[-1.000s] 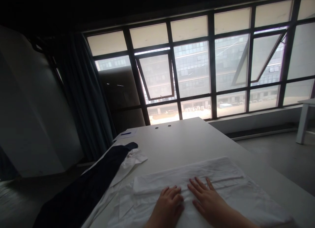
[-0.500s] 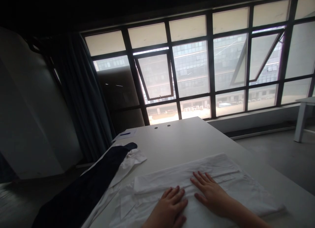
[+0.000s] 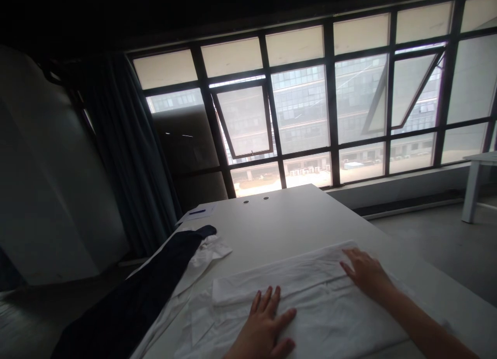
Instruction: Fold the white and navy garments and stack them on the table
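Observation:
A white cloth garment [image 3: 318, 307], its far side folded over in a long strip, lies across the near part of the table. My left hand [image 3: 266, 320] rests flat on its middle, fingers spread and thumb out to the side. Over the folded strip's right end is my right hand [image 3: 365, 271], fingers extended over the cloth, palm down. Neither hand grips anything that I can see. The cloth's near edge runs partly under my forearms.
Dark trousers-like cloth [image 3: 143, 286] and crumpled white cloth [image 3: 207, 253] lie along the left edge of the white table [image 3: 272, 222]. Behind them are paper sheets [image 3: 207, 210] with a pen [image 3: 197, 211]. Another white table [image 3: 471, 188] stands at right, beyond the floor gap.
My right hand has slid right and away from me, from the cloth's middle to the strip's right end. My left hand has stayed near its place, its fingers now more spread.

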Motion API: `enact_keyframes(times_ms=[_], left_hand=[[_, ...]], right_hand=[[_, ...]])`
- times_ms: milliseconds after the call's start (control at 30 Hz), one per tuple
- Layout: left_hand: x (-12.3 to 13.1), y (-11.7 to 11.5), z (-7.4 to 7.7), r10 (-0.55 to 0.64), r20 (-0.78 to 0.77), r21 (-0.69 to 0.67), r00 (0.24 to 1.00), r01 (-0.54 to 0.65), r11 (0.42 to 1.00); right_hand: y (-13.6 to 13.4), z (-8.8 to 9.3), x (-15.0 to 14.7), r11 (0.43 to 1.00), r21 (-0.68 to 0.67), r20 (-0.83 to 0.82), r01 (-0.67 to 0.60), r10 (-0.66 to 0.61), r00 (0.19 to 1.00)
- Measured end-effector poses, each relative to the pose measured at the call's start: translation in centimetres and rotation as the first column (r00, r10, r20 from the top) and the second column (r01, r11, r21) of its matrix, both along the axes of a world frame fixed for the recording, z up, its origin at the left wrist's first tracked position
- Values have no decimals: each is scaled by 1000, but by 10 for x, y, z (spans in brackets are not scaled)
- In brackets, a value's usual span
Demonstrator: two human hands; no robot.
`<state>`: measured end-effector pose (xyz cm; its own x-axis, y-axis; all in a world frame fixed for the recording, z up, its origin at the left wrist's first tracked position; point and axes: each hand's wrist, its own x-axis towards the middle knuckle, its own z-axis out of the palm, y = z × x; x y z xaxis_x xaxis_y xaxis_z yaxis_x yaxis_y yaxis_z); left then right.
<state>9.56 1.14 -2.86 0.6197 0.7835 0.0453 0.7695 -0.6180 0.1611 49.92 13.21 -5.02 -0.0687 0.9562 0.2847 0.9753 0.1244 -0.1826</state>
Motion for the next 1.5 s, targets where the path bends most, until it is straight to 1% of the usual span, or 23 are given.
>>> enact_keyframes(times_ms=[67,133,233,300,433,500,733,800,933,1100,1267,1400,1500], left_hand=[[0,1,0,-3,2,-12,1000,3,1000],[0,1,2,-6,7,-24,1000,6,1000],[1,1,3,-5,11,-36,1000,5,999],[1,0,4,0,14,-41,1000,0,999],[1,-1,6,1,11,-28,1000,0,1000],[1,-1,5,-1,5,-17,1000,1,1000],[0,2,1,-4,1,-57,1000,4,998],[0,2,1,-3,3,-66,1000,3,998],[0,2,1,6,11,-94,1000,-5,996],[2,1,5,9,7,-110,1000,-8,994],[2,0,9,4,2,-106,1000,-4,994],[2,1,6,5,-4,-108,1000,-5,994],[1,3,2,10,-20,-91,1000,-11,996]], right_hand=[[8,2,30,991,10,-4,134,-134,991],[15,0,59,975,-79,-39,207,-210,977],[20,-7,87,954,-235,-113,188,-218,969],[22,-11,95,946,-272,-131,178,-219,967],[25,-17,96,929,-285,-105,238,-277,955],[26,-20,96,926,-282,-90,249,-284,954],[33,-30,100,956,-230,-114,184,-214,970],[34,-31,101,962,-210,-121,173,-201,972],[33,-30,100,967,-168,-99,190,-208,973],[31,-31,96,963,-181,-68,200,-215,974],[33,-33,93,962,-147,-28,231,-238,971],[33,-32,92,965,-86,2,249,-250,968],[31,-30,89,969,-93,-6,229,-230,973]])
